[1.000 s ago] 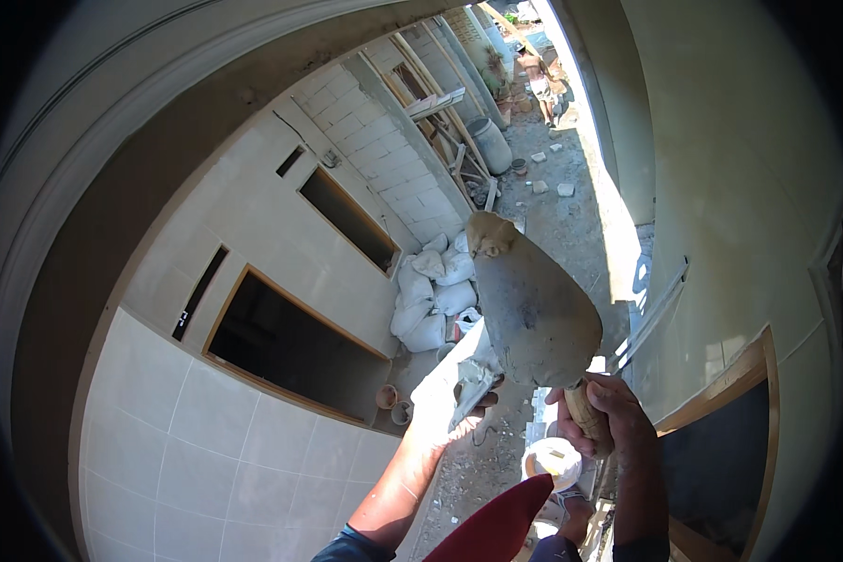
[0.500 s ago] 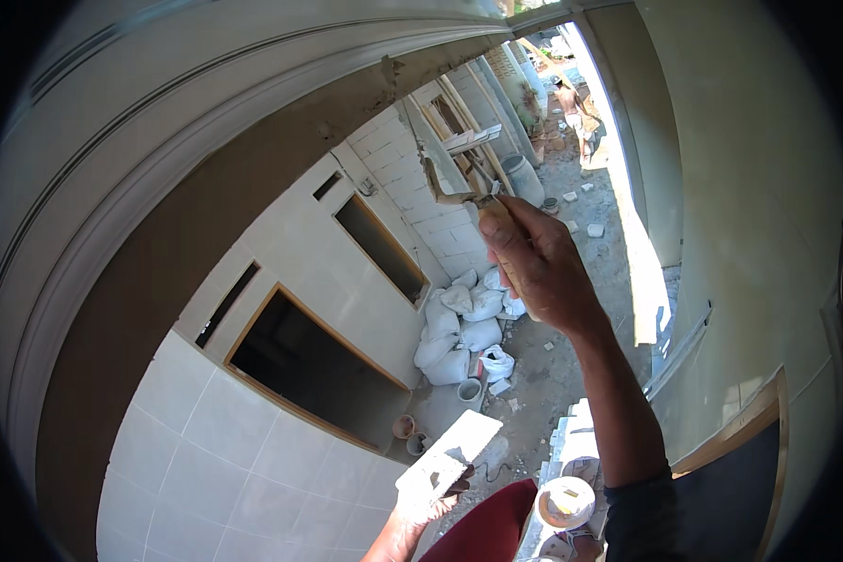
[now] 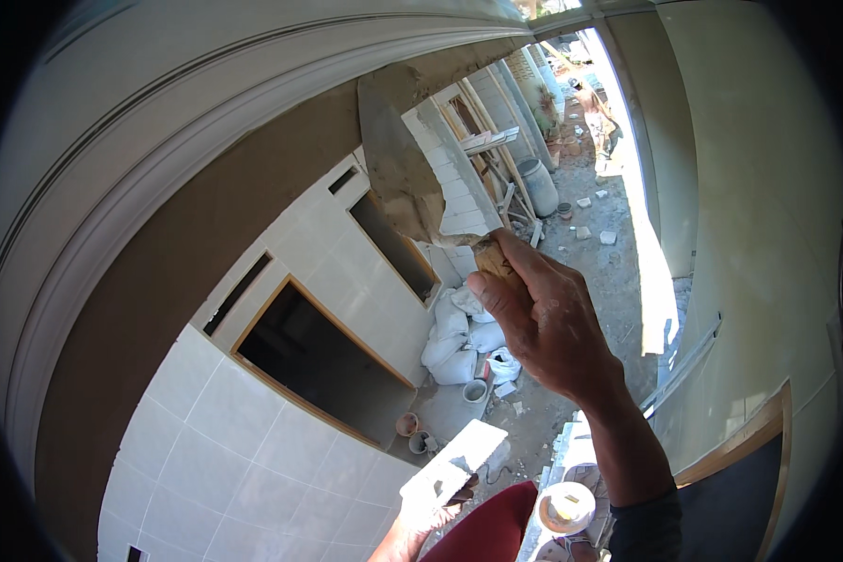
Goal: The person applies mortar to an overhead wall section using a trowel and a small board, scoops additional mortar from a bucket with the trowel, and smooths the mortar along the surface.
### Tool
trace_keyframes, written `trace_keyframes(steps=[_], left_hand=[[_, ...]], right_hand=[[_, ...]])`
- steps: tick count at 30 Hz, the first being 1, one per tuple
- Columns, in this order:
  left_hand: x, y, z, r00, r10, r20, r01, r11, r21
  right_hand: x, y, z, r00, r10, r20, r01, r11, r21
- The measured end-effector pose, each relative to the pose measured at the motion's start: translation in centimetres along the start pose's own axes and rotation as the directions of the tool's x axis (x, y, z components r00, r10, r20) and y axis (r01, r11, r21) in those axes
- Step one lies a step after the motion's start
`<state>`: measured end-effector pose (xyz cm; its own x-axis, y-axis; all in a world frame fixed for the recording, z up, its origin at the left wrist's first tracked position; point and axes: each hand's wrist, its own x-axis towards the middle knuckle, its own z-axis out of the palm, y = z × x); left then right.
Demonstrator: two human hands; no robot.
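My right hand [image 3: 557, 337] grips the wooden handle [image 3: 496, 262] of a mortar-smeared trowel [image 3: 398, 164]. The blade rises up and left to the grey-brown plastered band [image 3: 173, 253] below pale moulding [image 3: 215, 94], its tip at the band's lower part; whether it touches is hard to tell. Low in the picture, my left hand [image 3: 436, 515] holds a flat rectangular tool [image 3: 464, 450], glaring white in sunlight, so any mortar on it is hard to see.
Far below lie white sacks [image 3: 450, 356], buckets [image 3: 474, 391] and rubble, beside tiled walls with doorways [image 3: 300, 347]. A round container [image 3: 567, 510] stands on a narrow platform beneath me. Another person [image 3: 598, 117] stands down the passage, near leaning timbers [image 3: 501, 173] and a drum [image 3: 537, 187].
The mortar-tipped trowel has moved up and left from the middle to the band, its blade turned over. My left hand with the flat tool has dropped lower.
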<state>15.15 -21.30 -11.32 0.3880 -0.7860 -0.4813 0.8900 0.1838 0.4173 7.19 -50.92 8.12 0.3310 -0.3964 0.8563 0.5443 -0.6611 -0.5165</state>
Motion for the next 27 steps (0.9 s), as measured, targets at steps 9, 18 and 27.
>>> trace_keyframes(steps=[9,18,27], left_hand=[[-1.0,-0.5,0.5,0.997,0.022,-0.069,-0.018,0.998,0.065],[-2.3,-0.9,0.2,0.992,0.048,-0.118,-0.037,0.995,0.092],[-3.1,-1.3,0.0,0.987,0.074,-0.143,-0.059,0.993,0.107]], right_hand=[[1.9,1.3,-4.1,0.957,0.279,0.084,-0.288,0.949,0.127],[3.8,2.2,-4.6,0.949,0.275,0.153,-0.291,0.953,0.090],[1.8,-0.9,-4.7,0.970,0.157,0.186,-0.167,0.985,0.035]])
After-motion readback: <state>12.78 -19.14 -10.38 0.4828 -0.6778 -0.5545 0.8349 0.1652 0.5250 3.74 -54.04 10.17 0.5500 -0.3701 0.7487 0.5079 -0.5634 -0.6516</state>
